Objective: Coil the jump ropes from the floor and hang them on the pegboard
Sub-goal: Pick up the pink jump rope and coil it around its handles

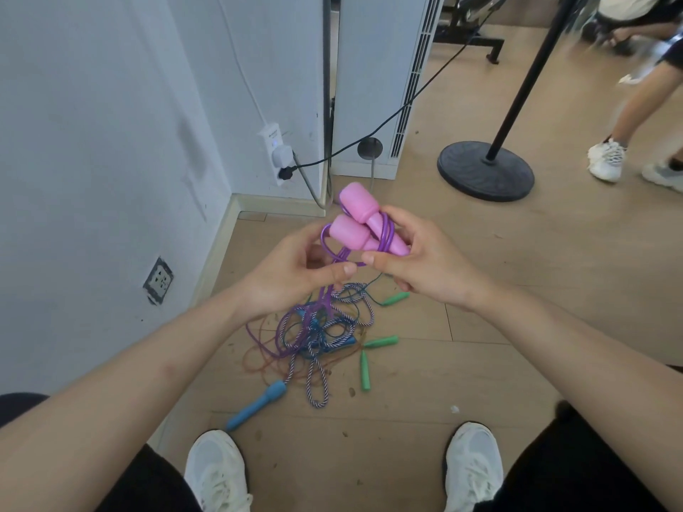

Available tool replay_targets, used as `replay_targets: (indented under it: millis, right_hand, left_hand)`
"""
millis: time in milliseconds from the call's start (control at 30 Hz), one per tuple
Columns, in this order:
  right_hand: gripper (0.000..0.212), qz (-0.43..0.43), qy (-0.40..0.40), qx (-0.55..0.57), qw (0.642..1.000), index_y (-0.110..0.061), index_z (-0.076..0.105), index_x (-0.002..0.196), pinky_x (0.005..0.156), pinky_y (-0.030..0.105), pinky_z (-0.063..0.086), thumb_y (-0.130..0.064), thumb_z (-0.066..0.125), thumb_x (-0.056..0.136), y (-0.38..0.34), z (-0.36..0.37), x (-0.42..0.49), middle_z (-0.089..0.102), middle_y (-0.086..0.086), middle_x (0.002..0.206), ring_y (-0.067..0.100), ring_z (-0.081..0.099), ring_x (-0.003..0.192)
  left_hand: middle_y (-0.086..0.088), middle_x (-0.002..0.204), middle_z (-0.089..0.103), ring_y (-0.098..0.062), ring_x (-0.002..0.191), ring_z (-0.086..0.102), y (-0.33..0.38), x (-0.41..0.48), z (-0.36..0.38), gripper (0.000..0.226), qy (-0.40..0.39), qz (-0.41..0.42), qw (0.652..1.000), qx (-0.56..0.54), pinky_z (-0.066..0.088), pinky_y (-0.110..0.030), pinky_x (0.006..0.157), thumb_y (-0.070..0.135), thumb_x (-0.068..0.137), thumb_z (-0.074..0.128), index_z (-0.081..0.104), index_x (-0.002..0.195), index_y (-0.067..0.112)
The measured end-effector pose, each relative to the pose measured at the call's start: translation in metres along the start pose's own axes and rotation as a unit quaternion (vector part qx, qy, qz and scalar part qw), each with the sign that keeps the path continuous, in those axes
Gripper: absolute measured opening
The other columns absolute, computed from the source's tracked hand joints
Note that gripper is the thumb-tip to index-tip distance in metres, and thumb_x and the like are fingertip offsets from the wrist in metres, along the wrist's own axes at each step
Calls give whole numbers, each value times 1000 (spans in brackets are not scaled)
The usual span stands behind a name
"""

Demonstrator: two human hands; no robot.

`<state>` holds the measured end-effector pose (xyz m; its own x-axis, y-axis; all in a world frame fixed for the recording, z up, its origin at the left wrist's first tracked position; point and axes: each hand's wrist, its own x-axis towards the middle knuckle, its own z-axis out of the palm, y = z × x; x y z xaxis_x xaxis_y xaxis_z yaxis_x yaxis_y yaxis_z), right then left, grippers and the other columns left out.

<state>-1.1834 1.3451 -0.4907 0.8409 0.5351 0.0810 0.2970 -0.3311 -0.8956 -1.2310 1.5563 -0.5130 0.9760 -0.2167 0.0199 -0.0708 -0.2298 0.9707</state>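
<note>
Above the wooden floor point(517, 345), at mid-frame, the right grip point(425, 264) has its fingers and thumb curled round two pink handles point(354, 219), which lie side by side and point up and to the left. The purple rope point(386, 232) is looped round the handles' narrow ends. The left grip point(292, 267), just beside the right, pinches strands of this rope between thumb and fingers; below it the rope hangs down into a tangle of ropes point(321, 338) on the floor. The tangle includes a striped blue-and-white rope point(314, 386), a blue handle point(258, 402) and green handles point(380, 341). Two white shoes point(216, 471) stand at the lower edge.
</note>
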Motion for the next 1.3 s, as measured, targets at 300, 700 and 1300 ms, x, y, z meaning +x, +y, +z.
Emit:
replay_targets:
  millis: [300, 700, 1300]
  right_hand:
    - [49, 32, 94, -54, 994, -35, 58, 125, 60, 29, 44, -33, 76, 79, 20, -6, 13, 70, -1, 85, 3, 51, 52]
    - [43, -15, 1, -312, 950, -38, 47, 122, 77, 43, 53, -30, 70, 86, 30, 0, 8, 64, -6, 95, 27, 61, 84]
    - [31, -10, -209, -209, 955, -49, 57, 92, 73, 43, 51, -53, 81, 73, 15, 24, -8, 61, -5, 79, 16, 56, 74]
  left_hand:
    - [1, 75, 70, -23, 67, 66, -15, -3, 0, 27, 35, -20, 981, 191, 55, -38, 69, 25, 83, 80, 63, 104, 24]
    - [13, 62, 54, -10, 60, 49, 11, -11, -7, 11, 38, 111, 915, 386, 43, -33, 60, 26, 93, 65, 58, 85, 29]
    - [2, 77, 73, -21, 73, 69, 10, 1, -17, 25, 9, 100, 976, 194, 56, -43, 69, 29, 64, 94, 76, 79, 20]
